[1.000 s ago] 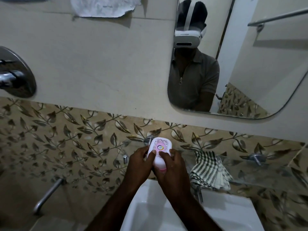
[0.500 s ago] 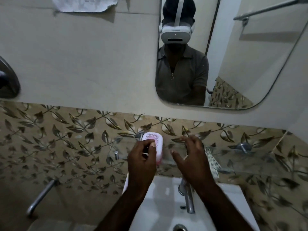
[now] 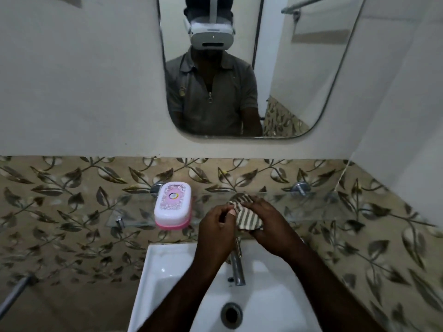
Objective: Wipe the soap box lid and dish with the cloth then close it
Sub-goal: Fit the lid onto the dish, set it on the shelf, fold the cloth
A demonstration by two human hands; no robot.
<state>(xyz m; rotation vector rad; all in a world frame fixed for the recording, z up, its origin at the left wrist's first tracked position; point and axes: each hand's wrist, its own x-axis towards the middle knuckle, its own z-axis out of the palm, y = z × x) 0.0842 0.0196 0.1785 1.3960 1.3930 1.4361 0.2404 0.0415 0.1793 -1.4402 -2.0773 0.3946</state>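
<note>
The soap box (image 3: 173,207) sits closed on the glass shelf (image 3: 311,207), at 9 o'clock from the hands and apart from them. Its white patterned lid (image 3: 173,200) is seated on the pink dish (image 3: 171,225), of which only the lower rim shows. No hand touches the box.

The striped cloth (image 3: 248,216) is bunched between both hands, above the tap (image 3: 237,269) and just in front of the shelf edge.

- Left hand (image 3: 214,232): grip closed on the cloth. The thumb and fingertips pinch its 9 o'clock edge.
- Right hand (image 3: 271,226): grip closed on the cloth. The fingers curl over its 3 o'clock side, and part of the fabric shows beyond them at 12 o'clock.

The white basin (image 3: 163,271) lies at 6 o'clock under the forearms, with the drain (image 3: 231,315) near the bottom edge. The mirror (image 3: 299,80) at 12 o'clock reflects a person wearing a head-mounted camera unit.
</note>
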